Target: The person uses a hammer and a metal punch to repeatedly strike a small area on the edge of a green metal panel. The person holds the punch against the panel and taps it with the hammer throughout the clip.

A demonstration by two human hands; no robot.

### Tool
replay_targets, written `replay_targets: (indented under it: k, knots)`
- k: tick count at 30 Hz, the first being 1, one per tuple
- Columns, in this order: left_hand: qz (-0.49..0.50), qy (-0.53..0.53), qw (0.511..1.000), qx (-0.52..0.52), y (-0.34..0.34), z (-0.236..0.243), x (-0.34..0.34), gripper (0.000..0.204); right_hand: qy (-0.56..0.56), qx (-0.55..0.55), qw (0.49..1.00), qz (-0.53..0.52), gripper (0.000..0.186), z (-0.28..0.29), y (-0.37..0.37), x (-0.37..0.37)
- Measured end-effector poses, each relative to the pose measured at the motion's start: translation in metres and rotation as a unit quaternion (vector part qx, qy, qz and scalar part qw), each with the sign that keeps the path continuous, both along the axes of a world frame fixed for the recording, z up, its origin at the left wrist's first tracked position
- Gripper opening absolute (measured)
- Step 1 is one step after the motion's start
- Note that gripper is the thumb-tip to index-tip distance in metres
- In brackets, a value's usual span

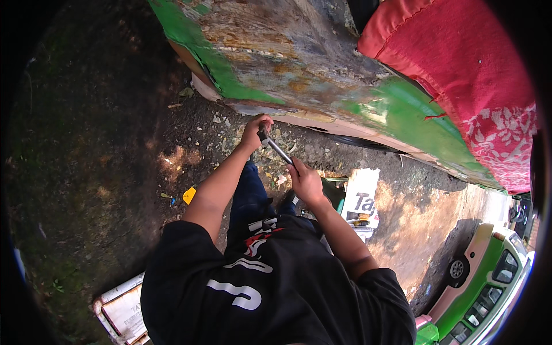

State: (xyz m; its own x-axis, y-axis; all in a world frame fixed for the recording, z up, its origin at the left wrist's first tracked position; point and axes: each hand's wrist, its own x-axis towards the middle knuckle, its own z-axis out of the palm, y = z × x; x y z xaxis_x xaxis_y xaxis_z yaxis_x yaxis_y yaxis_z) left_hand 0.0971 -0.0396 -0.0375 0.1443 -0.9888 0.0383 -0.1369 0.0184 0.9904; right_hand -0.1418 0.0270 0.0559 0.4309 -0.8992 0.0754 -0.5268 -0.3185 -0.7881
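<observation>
My right hand [306, 181] is closed round the handle of a hammer [278, 150] with a bright metal shaft. The hammer's dark head lies right beside my left hand [255, 131], overlapping it in this view. My left hand is raised to the lower edge of a vehicle body panel [299, 75], its fingers curled. Whatever it grips, if anything, is hidden. The panel is stripped to scraped, rusty brown and grey across the middle, with green paint left at its edges.
A red cloth with a white leaf pattern [460, 75] drapes over the vehicle at right. Paint chips litter the dirt ground, with a yellow scrap [188, 195]. A white sign board [361, 192] lies right of me, a white metal panel [123, 310] lower left. A green-and-white van [483, 287] stands lower right.
</observation>
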Motion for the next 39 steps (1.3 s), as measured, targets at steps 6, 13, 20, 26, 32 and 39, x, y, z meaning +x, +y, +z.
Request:
replay_targets:
  k: [6, 13, 20, 26, 32, 39]
  knots:
    - [-0.005, 0.029, 1.0, -0.003, -0.003, -0.015, 0.004, 0.004, -0.042, -0.021, 0.999, 0.001, 0.026, 0.011, 0.002, 0.001]
    - [0.034, -0.145, 0.989, 0.018, 0.004, -0.025, 0.008, 0.014, 0.044, 0.003, 0.999, 0.002, 0.027, 0.004, -0.009, -0.011]
    - [0.041, -0.105, 0.988, -0.104, 0.027, -0.012, -0.002, 0.019, 0.007, 0.076, 0.996, -0.038, 0.03, 0.009, 0.013, -0.037]
    - [0.055, -0.142, 0.982, -0.111, 0.036, -0.003, -0.005, 0.022, -0.002, 0.113, 0.992, -0.05, 0.031, 0.001, 0.016, -0.059]
    - [0.074, -0.148, 0.974, -0.156, 0.028, -0.002, -0.009, 0.02, 0.015, 0.101, 0.993, -0.06, 0.033, 0.011, 0.013, -0.061]
    - [0.08, -0.158, 0.971, -0.158, 0.026, -0.01, -0.006, 0.026, -0.002, 0.099, 0.993, -0.061, 0.034, 0.01, 0.012, -0.058]
